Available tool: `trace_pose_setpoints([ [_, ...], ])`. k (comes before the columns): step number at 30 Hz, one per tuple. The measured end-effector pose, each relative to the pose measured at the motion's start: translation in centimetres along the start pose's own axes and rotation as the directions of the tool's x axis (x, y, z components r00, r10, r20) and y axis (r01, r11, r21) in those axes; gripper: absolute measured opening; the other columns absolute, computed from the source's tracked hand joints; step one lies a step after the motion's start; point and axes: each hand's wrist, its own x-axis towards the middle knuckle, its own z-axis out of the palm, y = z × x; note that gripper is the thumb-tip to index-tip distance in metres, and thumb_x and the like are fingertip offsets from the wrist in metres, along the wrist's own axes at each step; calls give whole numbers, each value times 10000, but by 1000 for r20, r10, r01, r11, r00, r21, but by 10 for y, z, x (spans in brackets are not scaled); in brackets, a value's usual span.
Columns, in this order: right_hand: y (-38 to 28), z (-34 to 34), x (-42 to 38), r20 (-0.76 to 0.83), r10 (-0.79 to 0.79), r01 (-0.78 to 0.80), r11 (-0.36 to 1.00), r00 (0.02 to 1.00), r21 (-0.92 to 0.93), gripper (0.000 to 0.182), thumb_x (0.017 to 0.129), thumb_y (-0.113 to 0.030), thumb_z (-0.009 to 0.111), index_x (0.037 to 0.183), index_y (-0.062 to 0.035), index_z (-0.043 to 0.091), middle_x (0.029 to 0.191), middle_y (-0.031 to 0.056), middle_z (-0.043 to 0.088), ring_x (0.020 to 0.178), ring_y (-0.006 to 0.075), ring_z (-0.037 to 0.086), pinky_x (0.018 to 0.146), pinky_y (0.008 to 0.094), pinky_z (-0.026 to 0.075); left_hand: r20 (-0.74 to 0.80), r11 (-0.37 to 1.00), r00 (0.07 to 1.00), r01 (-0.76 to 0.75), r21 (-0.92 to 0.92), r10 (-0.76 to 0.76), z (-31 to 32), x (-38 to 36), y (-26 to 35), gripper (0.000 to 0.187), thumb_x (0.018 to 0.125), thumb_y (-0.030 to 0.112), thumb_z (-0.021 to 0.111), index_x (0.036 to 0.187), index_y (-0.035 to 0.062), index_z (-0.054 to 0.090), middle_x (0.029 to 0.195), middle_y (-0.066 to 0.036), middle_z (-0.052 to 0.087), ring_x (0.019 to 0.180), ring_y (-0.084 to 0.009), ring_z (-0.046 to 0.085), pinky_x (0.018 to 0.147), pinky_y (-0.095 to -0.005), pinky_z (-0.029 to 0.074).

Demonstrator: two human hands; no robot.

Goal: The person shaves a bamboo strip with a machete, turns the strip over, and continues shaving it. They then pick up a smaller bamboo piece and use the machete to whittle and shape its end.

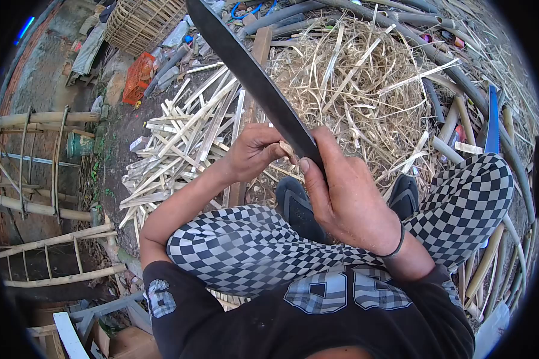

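Observation:
My right hand [354,200] is wrapped round the lower end of a long dark machete [254,81], thumb pressed along its side. The blade slants up and left across the view; its handle is mostly hidden in my grip. Close beside it, my left hand [253,154] pinches a small pale bamboo piece [288,149], whose end sits right by the base of the blade. Below and beyond my hands lie a pile of split bamboo sticks [185,128] at left and a heap of thin curly shavings [353,78] ahead.
My sandalled feet [299,209] rest on the ground under my hands. A blue-handled saw [492,119] stands at right among bamboo poles [461,78]. An orange crate [139,78] and a woven basket [144,24] are at upper left, bamboo ladder-like frames [48,197] at far left.

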Motion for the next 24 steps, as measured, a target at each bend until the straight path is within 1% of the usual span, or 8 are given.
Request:
trace_pose_setpoints([
  [2,0,-1,0,7,4,-4,1000,1000,-3,380,963,-21,514,1304,47,361,603,265,573,604,494,612,547,571,448,1,1000,1000,-11,7,11,1,0,-1,371,987,362,636,1077,16,733,852,-96,743,748,-175,712,657,-306,537],
  [4,-1,0,1,-15,36,-35,999,999,33,261,989,-45,542,1220,10,435,667,223,588,625,446,618,560,489,416,0,1000,1000,-21,14,21,1,0,-3,341,983,333,649,1088,20,736,857,-103,747,740,-179,717,647,-309,537],
  [6,-1,-1,1,-16,36,-35,999,999,40,263,985,-45,547,1220,10,440,667,219,590,626,443,621,561,485,420,19,997,998,-65,34,64,0,0,-6,318,983,318,653,1088,31,742,866,-95,749,742,-175,721,644,-302,544],
  [9,-1,-1,1,-15,39,-38,998,999,59,267,980,-45,557,1218,8,448,669,213,594,626,433,629,564,475,430,9,1000,1000,-22,-13,22,1,-1,-2,324,988,319,645,1092,29,743,880,-87,752,751,-166,722,656,-289,553],
  [15,1,0,2,-30,24,-22,998,999,65,268,973,-42,567,1213,9,458,674,209,600,611,414,639,554,463,436,-12,996,1000,-30,-80,29,3,0,-2,336,981,334,652,1083,29,748,904,-86,754,775,-161,721,653,-289,556],
  [19,2,0,2,-23,24,-23,998,999,60,275,969,-40,572,1216,6,459,664,206,597,599,422,632,545,468,431,31,1000,999,-9,-21,9,-4,-5,-5,361,971,364,659,1072,31,751,937,-99,752,787,-184,723,655,-299,544],
  [21,1,0,2,-28,18,-16,998,999,66,275,969,-40,572,1216,3,460,659,206,593,597,422,631,544,473,430,47,988,990,135,-78,-132,-4,-8,-4,385,931,392,709,971,12,753,919,-73,724,840,-197,665,777,-333,507],
  [24,3,2,0,-31,2,0,999,1000,50,277,968,-38,571,1219,-2,460,651,204,586,596,418,632,543,480,429,15,987,994,105,-123,-104,1,-9,-5,403,933,410,699,981,12,736,906,-53,695,851,-173,641,764,-322,496],
])
